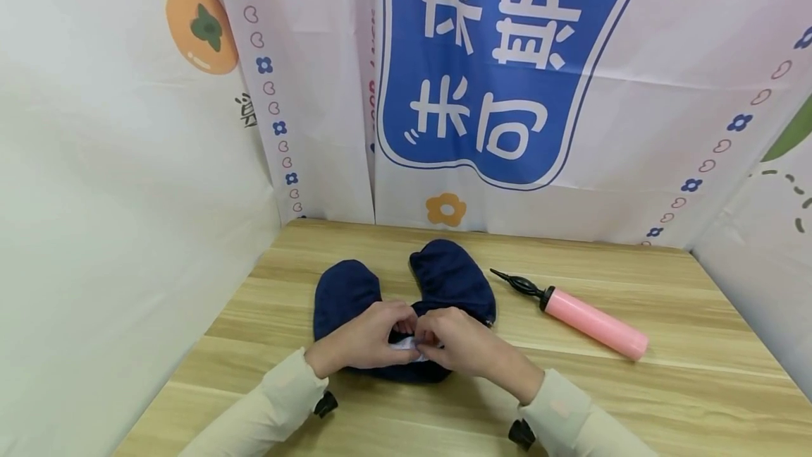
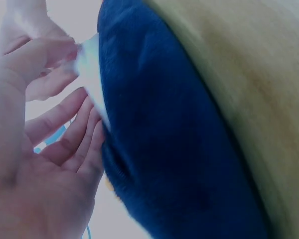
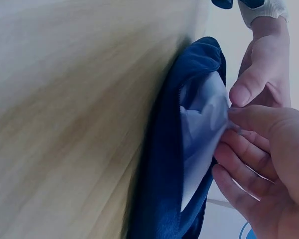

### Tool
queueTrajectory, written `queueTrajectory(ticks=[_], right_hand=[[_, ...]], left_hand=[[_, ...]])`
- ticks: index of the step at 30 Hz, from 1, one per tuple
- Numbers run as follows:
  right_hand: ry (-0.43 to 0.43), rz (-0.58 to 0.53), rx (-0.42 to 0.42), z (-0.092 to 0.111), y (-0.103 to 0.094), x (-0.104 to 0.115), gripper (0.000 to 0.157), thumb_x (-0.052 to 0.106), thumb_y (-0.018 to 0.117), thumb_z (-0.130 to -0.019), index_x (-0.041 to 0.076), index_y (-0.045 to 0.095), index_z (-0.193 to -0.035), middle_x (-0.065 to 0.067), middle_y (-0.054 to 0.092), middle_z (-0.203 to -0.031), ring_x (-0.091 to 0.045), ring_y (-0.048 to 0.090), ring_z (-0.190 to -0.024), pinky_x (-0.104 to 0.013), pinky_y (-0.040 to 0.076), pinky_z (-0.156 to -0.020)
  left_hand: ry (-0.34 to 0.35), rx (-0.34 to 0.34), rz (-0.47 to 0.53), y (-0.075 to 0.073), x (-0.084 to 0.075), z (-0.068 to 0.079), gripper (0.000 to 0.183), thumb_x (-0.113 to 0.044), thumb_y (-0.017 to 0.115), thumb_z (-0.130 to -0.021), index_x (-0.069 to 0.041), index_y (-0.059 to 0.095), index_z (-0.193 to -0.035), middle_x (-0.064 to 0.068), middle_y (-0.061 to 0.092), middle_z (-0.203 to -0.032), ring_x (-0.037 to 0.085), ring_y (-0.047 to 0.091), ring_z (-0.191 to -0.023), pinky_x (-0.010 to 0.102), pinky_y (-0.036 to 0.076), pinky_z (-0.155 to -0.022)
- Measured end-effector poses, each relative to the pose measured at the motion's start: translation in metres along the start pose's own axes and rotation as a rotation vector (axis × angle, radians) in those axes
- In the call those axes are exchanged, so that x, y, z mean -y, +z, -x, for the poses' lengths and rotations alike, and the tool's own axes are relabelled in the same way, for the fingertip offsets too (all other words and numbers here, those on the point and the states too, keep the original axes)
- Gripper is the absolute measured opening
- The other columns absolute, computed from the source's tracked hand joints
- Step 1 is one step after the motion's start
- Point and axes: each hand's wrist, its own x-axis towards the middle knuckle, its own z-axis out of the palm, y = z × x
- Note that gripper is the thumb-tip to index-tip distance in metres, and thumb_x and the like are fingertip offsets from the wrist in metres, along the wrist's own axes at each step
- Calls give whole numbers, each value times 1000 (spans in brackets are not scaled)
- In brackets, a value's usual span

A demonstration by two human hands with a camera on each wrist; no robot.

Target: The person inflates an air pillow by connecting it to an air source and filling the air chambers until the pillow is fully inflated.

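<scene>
A navy U-shaped neck pillow lies on the table, its two ends facing away from me. Its zipped seam gapes at the near curve, where a white inner part shows. My left hand grips at this opening, its thumb on the white material and its other fingertips along the navy edge. With thumb and forefinger, my right hand pinches a small translucent tip on the white part, its remaining fingers spread behind. Both hands' fingertips meet over the opening; the left wrist view shows the navy cover close beside them.
To the right of the pillow lies a hand pump with a pink barrel and black nozzle, the nozzle pointing toward the pillow. The wood-grain table is bounded by a white left wall and a printed back curtain.
</scene>
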Motion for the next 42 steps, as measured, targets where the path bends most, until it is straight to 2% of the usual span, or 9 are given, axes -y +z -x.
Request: queueTrajectory(ticks=[4, 10, 15, 18, 24, 29, 33, 36, 42], right_hand=[[7, -20, -87, 0, 0, -1, 8, 8, 79, -95, 13, 74, -93, 5, 70, -86, -1, 62, -78, -14, 53, -70], [38, -29, -220, 1, 0, -3, 7, 7, 78, -95, 11, 75, -99, 3, 73, -91, -3, 66, -80, -17, 57, -70], [40, -55, -283, 4, -1, -6, 7, 7, 79, -95, 10, 76, -100, 1, 74, -91, -4, 67, -79, -22, 60, -69], [37, -71, -296, 7, -2, -9, 7, 7, 79, -95, 10, 75, -100, 1, 75, -92, -4, 68, -79, -25, 61, -69], [67, -68, -257, 19, -15, -17, 13, 13, 78, -96, 8, 75, -107, -3, 76, -98, -10, 73, -87, -34, 65, -77], [107, 51, -210, 39, -34, -32, 25, 19, 78, -97, 6, 74, -118, -7, 78, -107, -18, 74, -98, -38, 63, -85], [102, 231, -180, 63, -49, -49, 35, 19, 81, -94, 2, 72, -124, -9, 78, -113, -23, 75, -105, -41, 63, -90], [139, 353, -136, 86, -63, -62, 45, 22, 81, -94, 2, 69, -132, -13, 76, -123, -28, 74, -113, -46, 62, -95], [198, 397, -79, 127, -91, -86, 60, 22, 83, -93, 3, 61, -144, -19, 69, -136, -36, 71, -118, -53, 60, -98]], left_hand=[[-12, -56, -6, 4, 2, -2, 23, -32, 83, -93, -20, 71, -109, -5, 68, -101, 7, 64, -89, 26, 59, -80], [-42, -163, 20, 8, 1, -6, 14, -20, 80, -96, -19, 74, -108, -7, 67, -95, 3, 61, -83, 21, 56, -74], [-20, -218, 26, 12, 1, -13, 2, -19, 76, -99, -18, 75, -100, -7, 67, -90, 2, 59, -77, 21, 54, -69], [-12, -226, 35, 15, 2, -18, 5, -17, 75, -99, -20, 75, -96, -7, 67, -88, 1, 58, -75, 20, 53, -67], [-34, -220, 45, 17, 2, -23, 10, -17, 76, -99, -22, 75, -90, -8, 67, -85, 2, 59, -70, 19, 52, -63], [-63, -232, 50, 16, 1, -24, 9, -16, 77, -97, -20, 76, -90, -8, 69, -86, 3, 61, -72, 19, 52, -65], [-74, -228, 62, 16, 2, -24, 7, -15, 78, -97, -19, 77, -91, -8, 71, -87, 1, 61, -75, 20, 54, -67], [-73, -223, 73, 17, 3, -24, 7, -14, 78, -97, -18, 77, -91, -7, 70, -88, 0, 60, -75, 20, 54, -68], [-83, -227, 78, 17, 5, -25, 7, -15, 78, -97, -17, 76, -90, -7, 70, -87, 1, 60, -74, 20, 54, -67]])
